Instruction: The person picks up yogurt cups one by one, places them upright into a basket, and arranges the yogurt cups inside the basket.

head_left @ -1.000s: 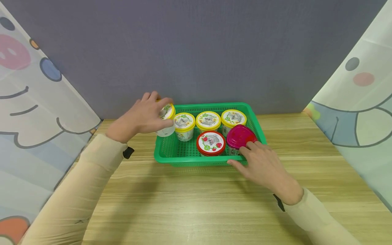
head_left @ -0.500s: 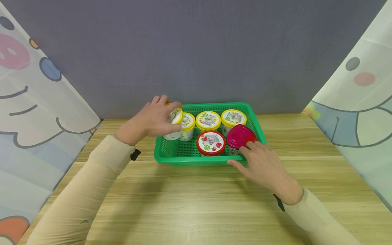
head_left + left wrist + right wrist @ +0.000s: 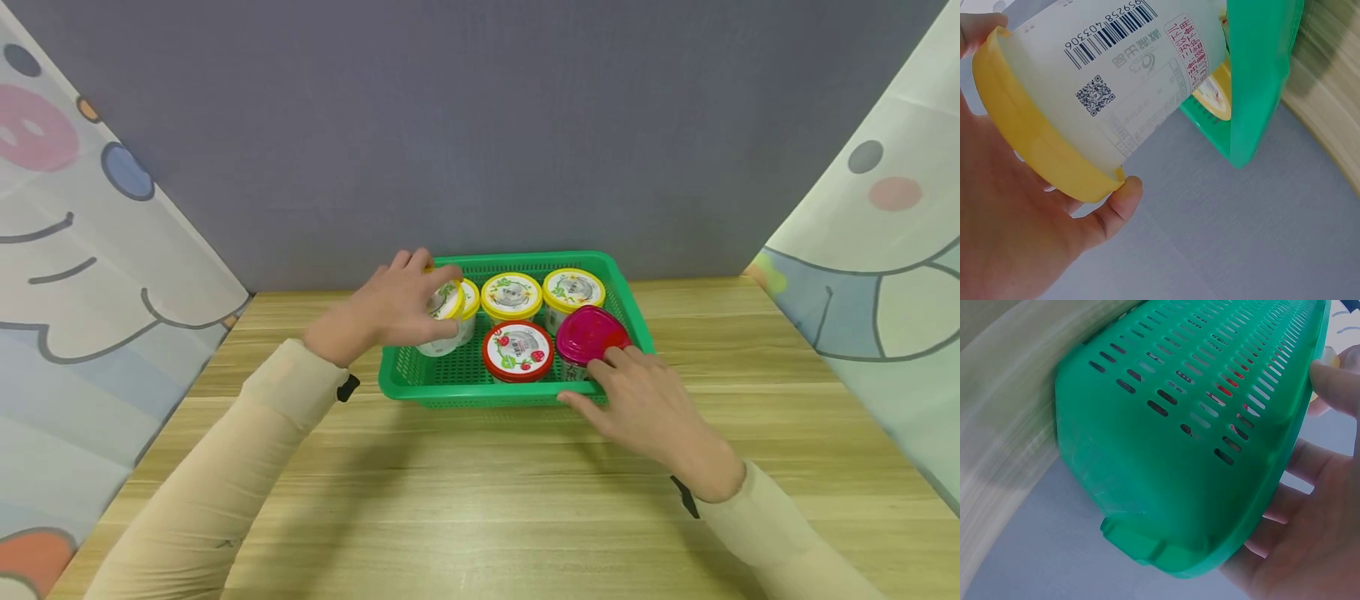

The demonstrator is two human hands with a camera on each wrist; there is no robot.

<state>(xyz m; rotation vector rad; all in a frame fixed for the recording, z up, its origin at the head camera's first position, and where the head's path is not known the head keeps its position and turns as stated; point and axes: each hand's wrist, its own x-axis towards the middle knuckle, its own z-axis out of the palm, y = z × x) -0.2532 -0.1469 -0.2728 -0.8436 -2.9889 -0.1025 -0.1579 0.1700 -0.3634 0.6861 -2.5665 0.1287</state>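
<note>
In the head view my left hand [image 3: 397,304] grips a white cup with a yellow lid [image 3: 447,302] by its lid, at the left end of a green basket [image 3: 457,392]. The left wrist view shows this cup's barcode side [image 3: 1129,69], with thumb and fingers around the lid rim. My right hand [image 3: 648,408] grips the basket's front right rim, thumb outside and fingers reaching inside. Beside those fingers is a cup with a magenta lid [image 3: 591,333]. A red-lidded cup [image 3: 517,350] stands at front centre. Yellow-lidded cups [image 3: 512,293] line the back.
The basket stands on a wood-grain table [image 3: 465,500], near a grey upright panel [image 3: 480,133] behind it. Cartoon-printed sheets [image 3: 82,275] flank the table on both sides.
My left hand has moved right and slightly down with the yellow-lidded cup, from the basket's left edge to over its left end. My right hand has stayed at the rim.
</note>
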